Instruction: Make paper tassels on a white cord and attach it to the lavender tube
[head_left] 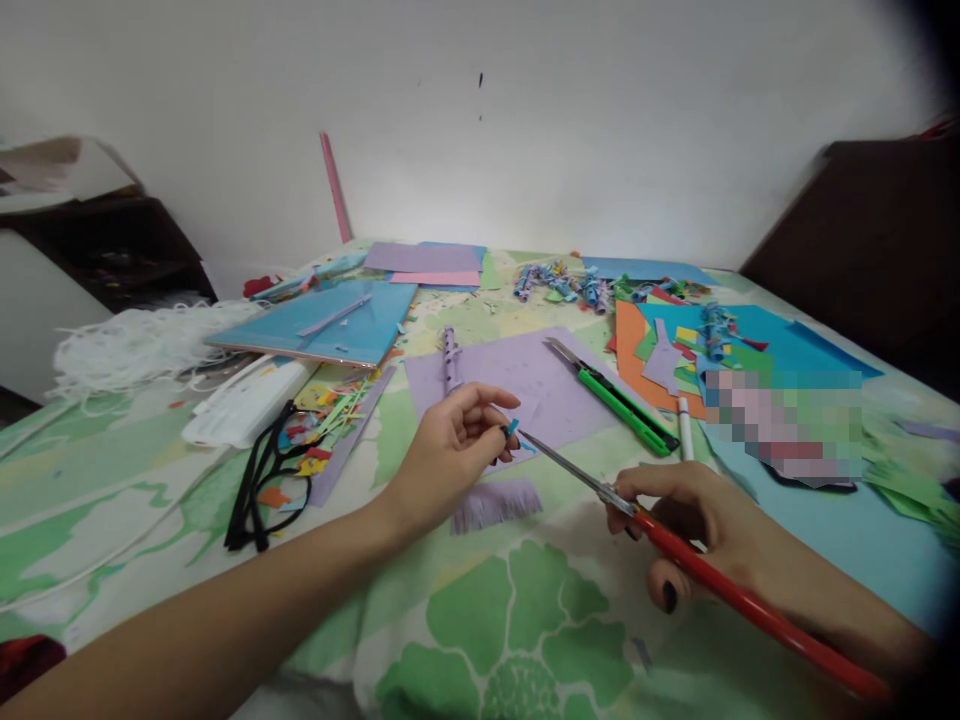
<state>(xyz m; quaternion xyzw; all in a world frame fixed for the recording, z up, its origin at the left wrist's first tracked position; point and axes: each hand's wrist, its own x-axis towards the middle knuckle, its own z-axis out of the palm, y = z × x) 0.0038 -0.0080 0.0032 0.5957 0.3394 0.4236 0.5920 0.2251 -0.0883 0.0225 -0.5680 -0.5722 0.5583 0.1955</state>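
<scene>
My left hand (461,435) is closed in a pinch on a small blue paper strip (514,427). In my right hand (697,520) is a pair of scissors (652,530) with long red handles. Their metal blades point left, and the tip is close beside the blue strip. Beneath my left hand lies a lilac paper sheet (574,400), with a rolled lilac paper tube (450,358) dotted dark on it. A fringed lilac strip (499,505) rests just below my left hand. The green utility knife (626,400) lies across the sheet's right side.
Black eyeglasses (259,490), a white power strip (247,400) and a blue folder (315,315) are on the left. White string (142,350) is heaped behind them. Paper rolls (562,283) and coloured sheets (424,258) lie at the back, an orange sheet (630,335) at right.
</scene>
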